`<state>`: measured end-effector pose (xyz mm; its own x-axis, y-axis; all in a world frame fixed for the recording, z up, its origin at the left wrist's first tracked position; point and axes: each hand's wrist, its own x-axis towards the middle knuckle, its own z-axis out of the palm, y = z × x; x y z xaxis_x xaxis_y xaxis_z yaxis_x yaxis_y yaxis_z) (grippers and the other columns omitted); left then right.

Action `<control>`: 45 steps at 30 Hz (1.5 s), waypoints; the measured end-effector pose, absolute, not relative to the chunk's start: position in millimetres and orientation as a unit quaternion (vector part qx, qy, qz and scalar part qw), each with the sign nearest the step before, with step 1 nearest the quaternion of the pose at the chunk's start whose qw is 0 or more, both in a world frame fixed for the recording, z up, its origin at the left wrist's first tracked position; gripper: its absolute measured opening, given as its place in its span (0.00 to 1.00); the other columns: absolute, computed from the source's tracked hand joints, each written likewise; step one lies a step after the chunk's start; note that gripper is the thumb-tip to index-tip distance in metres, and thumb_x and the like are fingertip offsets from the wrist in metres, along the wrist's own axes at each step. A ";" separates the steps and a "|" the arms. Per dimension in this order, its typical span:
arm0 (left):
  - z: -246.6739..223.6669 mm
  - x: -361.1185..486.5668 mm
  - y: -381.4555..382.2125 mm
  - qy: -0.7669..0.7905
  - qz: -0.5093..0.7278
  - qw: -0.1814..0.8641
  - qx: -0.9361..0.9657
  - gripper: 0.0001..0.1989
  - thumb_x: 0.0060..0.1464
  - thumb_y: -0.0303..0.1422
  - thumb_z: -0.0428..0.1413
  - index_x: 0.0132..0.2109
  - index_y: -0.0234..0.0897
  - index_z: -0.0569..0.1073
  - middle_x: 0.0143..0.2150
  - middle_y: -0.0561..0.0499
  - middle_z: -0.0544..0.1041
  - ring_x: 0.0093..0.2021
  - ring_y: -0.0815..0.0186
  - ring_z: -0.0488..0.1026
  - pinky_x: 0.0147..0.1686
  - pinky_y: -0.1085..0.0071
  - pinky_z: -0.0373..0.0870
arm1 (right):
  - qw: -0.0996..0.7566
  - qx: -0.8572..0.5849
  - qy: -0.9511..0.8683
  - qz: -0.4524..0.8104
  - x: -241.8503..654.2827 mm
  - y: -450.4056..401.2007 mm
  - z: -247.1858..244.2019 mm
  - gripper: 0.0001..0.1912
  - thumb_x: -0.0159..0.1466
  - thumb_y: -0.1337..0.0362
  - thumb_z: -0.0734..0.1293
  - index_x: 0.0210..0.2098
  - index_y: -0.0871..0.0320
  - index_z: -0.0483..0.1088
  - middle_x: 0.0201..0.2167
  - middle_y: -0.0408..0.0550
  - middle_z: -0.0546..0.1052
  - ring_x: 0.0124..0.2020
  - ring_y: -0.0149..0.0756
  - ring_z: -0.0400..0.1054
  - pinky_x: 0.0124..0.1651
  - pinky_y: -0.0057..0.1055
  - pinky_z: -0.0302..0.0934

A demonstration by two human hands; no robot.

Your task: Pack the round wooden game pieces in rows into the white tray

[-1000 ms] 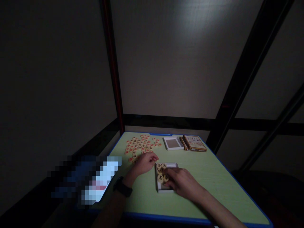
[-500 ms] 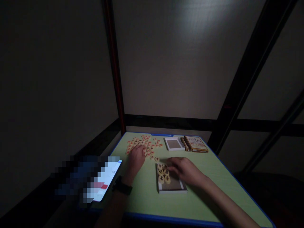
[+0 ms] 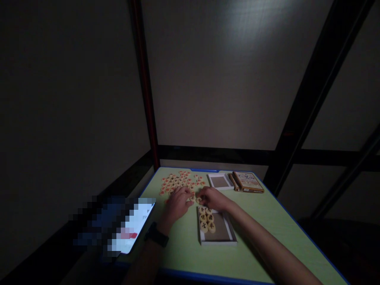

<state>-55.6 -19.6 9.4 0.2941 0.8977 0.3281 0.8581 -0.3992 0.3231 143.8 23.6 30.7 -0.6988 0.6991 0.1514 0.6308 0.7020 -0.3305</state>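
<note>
Round wooden pieces with red or black characters (image 3: 175, 181) lie scattered at the back left of the green table. My left hand (image 3: 179, 202) is at the near edge of this pile, fingers apart, beside a black-marked piece. My right hand (image 3: 211, 198) has its fingertips on a black-marked piece (image 3: 198, 200) behind the near box; the fingers are pinched at its edge. In the shallow near box (image 3: 221, 229), several black-marked pieces (image 3: 207, 218) stand in two columns at the left side.
A second shallow white box (image 3: 220, 181) lies at the back of the table (image 3: 261, 237), with patterned box lids (image 3: 248, 181) to its right. A lit tablet (image 3: 138, 225) is at the left edge.
My right hand has moved left and back from the near box to a loose piece. My left hand has come nearer, to the right, out of the pile.
</note>
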 end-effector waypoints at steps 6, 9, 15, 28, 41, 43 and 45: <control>4.5 -53.9 -19.7 0.546 0.233 0.040 0.804 0.15 0.56 0.30 0.60 0.51 0.44 0.78 0.54 0.47 0.74 0.57 0.56 0.67 0.58 0.59 0.62 | 0.160 -0.363 -0.908 0.134 155.8 26.9 23.5 0.18 0.55 0.77 0.67 0.43 0.61 0.80 0.40 0.54 0.79 0.41 0.39 0.73 0.47 0.31 0.64; 4.9 -53.5 -20.0 0.548 0.235 0.043 0.802 0.13 0.57 0.29 0.59 0.50 0.43 0.79 0.53 0.47 0.74 0.56 0.56 0.67 0.58 0.59 0.62 | 0.180 -0.357 -0.904 0.152 160.2 28.5 20.4 0.23 0.54 0.80 0.65 0.45 0.61 0.80 0.41 0.54 0.80 0.42 0.39 0.73 0.48 0.30 0.64; 4.0 -53.4 -20.3 0.542 0.229 0.034 0.808 0.08 0.58 0.29 0.57 0.45 0.40 0.76 0.50 0.48 0.74 0.54 0.58 0.68 0.56 0.60 0.62 | 0.197 -0.373 -0.885 0.197 164.5 27.8 19.9 0.33 0.49 0.82 0.60 0.51 0.61 0.78 0.44 0.51 0.82 0.41 0.39 0.75 0.47 0.32 0.66; 4.8 -53.3 -15.7 0.558 0.268 0.025 0.785 0.09 0.62 0.29 0.53 0.48 0.39 0.74 0.47 0.46 0.78 0.51 0.58 0.71 0.55 0.61 0.65 | 0.245 -0.420 -0.854 0.185 160.7 22.9 17.8 0.21 0.54 0.74 0.68 0.48 0.62 0.78 0.41 0.53 0.81 0.38 0.38 0.73 0.45 0.32 0.66; 2.5 -49.8 -13.6 0.538 0.334 0.074 0.771 0.15 0.58 0.22 0.53 0.48 0.40 0.77 0.49 0.47 0.79 0.51 0.61 0.75 0.55 0.64 0.69 | 0.261 -0.376 -0.863 0.216 159.5 26.6 9.3 0.29 0.51 0.82 0.61 0.49 0.62 0.77 0.46 0.52 0.82 0.46 0.40 0.76 0.52 0.34 0.67; 2.7 -49.8 -12.8 0.536 0.338 0.076 0.770 0.15 0.57 0.22 0.53 0.48 0.40 0.77 0.48 0.47 0.80 0.51 0.61 0.75 0.55 0.64 0.70 | 0.260 -0.377 -0.862 0.218 159.7 26.7 8.9 0.30 0.50 0.82 0.61 0.50 0.62 0.77 0.46 0.52 0.82 0.46 0.41 0.76 0.52 0.35 0.67; 3.0 -50.0 -12.1 0.537 0.336 0.078 0.770 0.15 0.57 0.22 0.52 0.48 0.39 0.77 0.48 0.47 0.80 0.50 0.61 0.75 0.54 0.64 0.70 | 0.260 -0.381 -0.861 0.217 159.8 26.9 8.9 0.30 0.51 0.81 0.61 0.50 0.61 0.77 0.47 0.51 0.82 0.47 0.41 0.76 0.53 0.36 0.66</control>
<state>-50.0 -12.1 3.0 0.1971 0.8790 0.4342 0.7741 -0.4114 0.4812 159.8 26.9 8.9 -0.5754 0.7677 0.2820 0.5423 0.6162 -0.5711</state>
